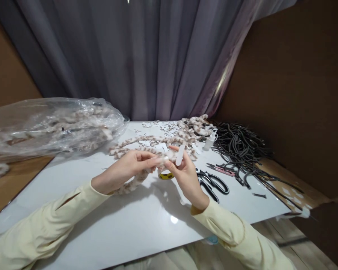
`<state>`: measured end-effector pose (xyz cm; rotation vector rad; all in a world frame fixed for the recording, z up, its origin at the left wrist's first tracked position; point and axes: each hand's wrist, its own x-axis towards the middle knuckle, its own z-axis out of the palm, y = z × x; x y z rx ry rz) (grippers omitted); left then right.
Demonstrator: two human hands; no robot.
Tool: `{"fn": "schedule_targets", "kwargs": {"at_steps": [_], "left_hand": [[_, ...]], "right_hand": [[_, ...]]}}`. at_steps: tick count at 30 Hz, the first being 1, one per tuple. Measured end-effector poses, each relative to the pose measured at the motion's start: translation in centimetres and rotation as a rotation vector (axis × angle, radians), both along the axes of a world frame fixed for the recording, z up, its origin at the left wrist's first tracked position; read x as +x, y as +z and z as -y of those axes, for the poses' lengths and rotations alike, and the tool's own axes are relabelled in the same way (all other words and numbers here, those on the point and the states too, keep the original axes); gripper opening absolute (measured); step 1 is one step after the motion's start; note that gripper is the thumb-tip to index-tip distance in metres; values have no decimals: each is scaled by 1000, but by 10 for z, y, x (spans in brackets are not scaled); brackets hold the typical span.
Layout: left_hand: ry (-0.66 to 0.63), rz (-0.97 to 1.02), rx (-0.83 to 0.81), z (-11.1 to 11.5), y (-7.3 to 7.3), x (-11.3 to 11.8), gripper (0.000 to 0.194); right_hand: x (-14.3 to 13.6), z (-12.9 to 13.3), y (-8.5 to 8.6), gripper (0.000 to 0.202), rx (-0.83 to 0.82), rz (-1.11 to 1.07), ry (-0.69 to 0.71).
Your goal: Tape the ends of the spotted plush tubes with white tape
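My left hand (126, 168) pinches a furry white-and-brown strip (135, 181) near the middle of the table, and part of the strip hangs below the fingers. My right hand (187, 178) meets it fingertip to fingertip, closed on the same strip. A small white oblong piece (180, 155) stands up between the right hand's fingers. Just under the hands sits a roll with a yellow label (165, 174). More furry strips (146, 139) lie behind the hands. The exact spot between the fingertips is too small to make out.
Black-handled scissors (216, 182) and pink-handled snips (224, 170) lie right of my hands on the white table (124, 232). Behind them are a small bottle (210, 141) and a pile of black cords (239, 140). A clear plastic bag (56, 123) of furry pieces is at left.
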<state>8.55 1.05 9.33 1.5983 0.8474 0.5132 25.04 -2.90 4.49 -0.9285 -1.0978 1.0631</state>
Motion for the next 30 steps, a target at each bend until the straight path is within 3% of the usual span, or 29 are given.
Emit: {"fn": "schedule_targets", "kwargs": {"at_steps": [4,10,17,20,24,30], "left_hand": [[32,-14,119,2,-3,3,29],[84,19,68,1,-6,5,34],[3,155,-237,-7,-7,4,27],[29,124,-313,-9,-6,3,26],[44,99,-373,-11,-5,1,22],[-77,36,-453,-18,-8,-2,16]], "right_hand": [[2,-1,-1,42,6,-61,68],[2,0,-4,46,-1,-139,113],[5,-4,-7,35,-21,-107,174],[5,-4,-6,34,-36,-87,172],[5,-2,-3,34,7,7,78],[10,-1,-3,20,179,324,-2]]}}
